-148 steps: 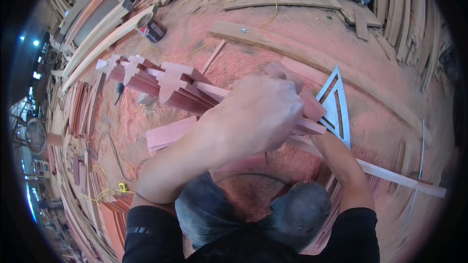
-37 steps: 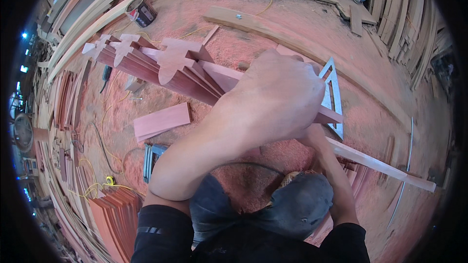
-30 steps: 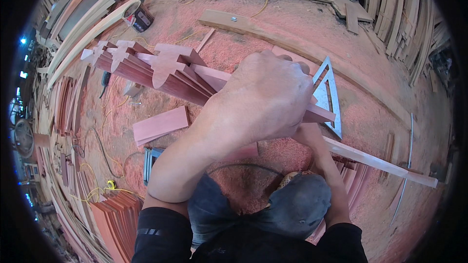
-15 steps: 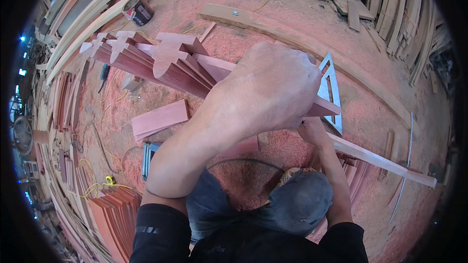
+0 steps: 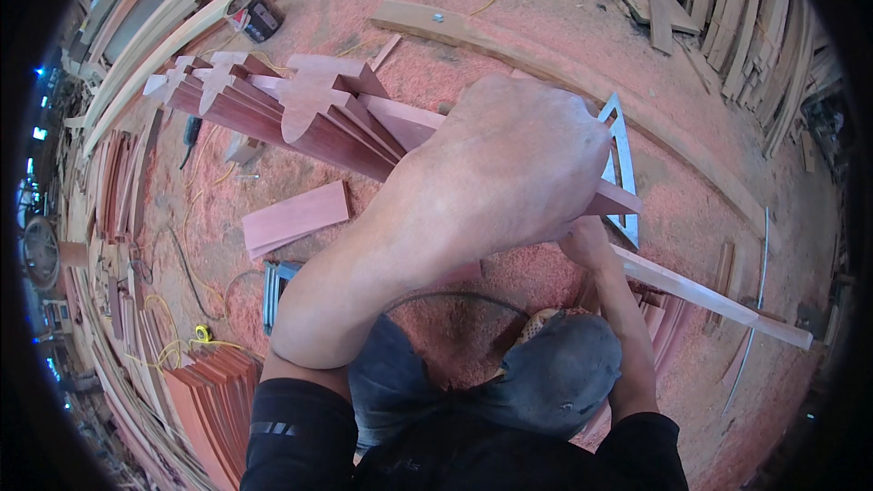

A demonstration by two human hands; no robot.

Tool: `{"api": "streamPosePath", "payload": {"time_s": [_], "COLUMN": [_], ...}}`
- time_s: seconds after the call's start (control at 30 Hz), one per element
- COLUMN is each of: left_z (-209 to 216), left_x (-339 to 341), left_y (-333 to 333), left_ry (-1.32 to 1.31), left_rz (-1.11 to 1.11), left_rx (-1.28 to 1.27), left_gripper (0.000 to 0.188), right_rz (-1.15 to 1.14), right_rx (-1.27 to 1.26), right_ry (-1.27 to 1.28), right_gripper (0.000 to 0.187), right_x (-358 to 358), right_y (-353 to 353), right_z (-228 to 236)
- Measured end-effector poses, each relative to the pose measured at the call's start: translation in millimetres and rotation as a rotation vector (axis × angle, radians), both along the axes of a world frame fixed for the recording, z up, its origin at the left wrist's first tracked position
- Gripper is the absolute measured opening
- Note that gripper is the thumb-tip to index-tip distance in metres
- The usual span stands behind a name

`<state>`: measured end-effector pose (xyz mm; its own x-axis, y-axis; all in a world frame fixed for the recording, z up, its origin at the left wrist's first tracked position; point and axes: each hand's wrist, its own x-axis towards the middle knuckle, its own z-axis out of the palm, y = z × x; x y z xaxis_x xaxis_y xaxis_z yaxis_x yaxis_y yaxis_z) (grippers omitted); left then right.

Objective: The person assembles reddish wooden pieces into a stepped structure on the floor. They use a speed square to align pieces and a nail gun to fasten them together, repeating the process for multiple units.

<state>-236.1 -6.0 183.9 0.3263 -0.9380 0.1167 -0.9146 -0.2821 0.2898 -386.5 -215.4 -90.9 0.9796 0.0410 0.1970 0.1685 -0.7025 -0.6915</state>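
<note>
My left hand (image 5: 523, 155) is raised large before me, its back toward me and its knuckles bent as if closed; what the fingers hold is hidden. Below it runs a long reddish wooden piece (image 5: 396, 118), whose end shows past my wrist. At its left are several notched, curved-profile boards (image 5: 314, 95). My right hand (image 5: 585, 241) is close under the left one, its fingers curled and partly covered; their grip cannot be seen. A metal triangular square (image 5: 622, 173) stands just beyond the left hand's knuckles. A pale wooden strip (image 5: 696, 286) slants away right of my right hand.
Pink sawdust covers the floor. Two short reddish boards (image 5: 296, 218) lie at left, near a blue metal tool (image 5: 273, 295). Stacked red boards (image 5: 214, 405), a yellow tape measure (image 5: 203, 334) and cords lie lower left. A dark bucket (image 5: 255, 14) and a long plank (image 5: 455, 29) are farther off.
My left hand has shifted slightly to the right and the wooden piece's end shows a little farther right. My right hand has stayed nearly in place.
</note>
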Motion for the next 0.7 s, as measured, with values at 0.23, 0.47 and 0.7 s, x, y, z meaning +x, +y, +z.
{"api": "streamPosePath", "payload": {"time_s": [0.23,0.47,0.7], "left_z": [-3,-6,-5], "left_x": [2,2,2], "left_y": [0,-1,-1], "left_ry": [-0.024,-0.09,-0.145], "left_rz": [-0.022,-0.023,-0.045], "left_rx": [0.006,-0.026,-0.056], "left_gripper": [0.022,0.022,0.022], "right_rz": [-0.03,-0.042,-0.057], "right_rx": [0.058,0.21,0.0], "right_ry": [0.073,0.263,0.238], "right_gripper": [0.048,0.046,0.063], "right_x": [3,6,10], "right_y": [1,-2,3], "right_z": [5,20,-3]}}
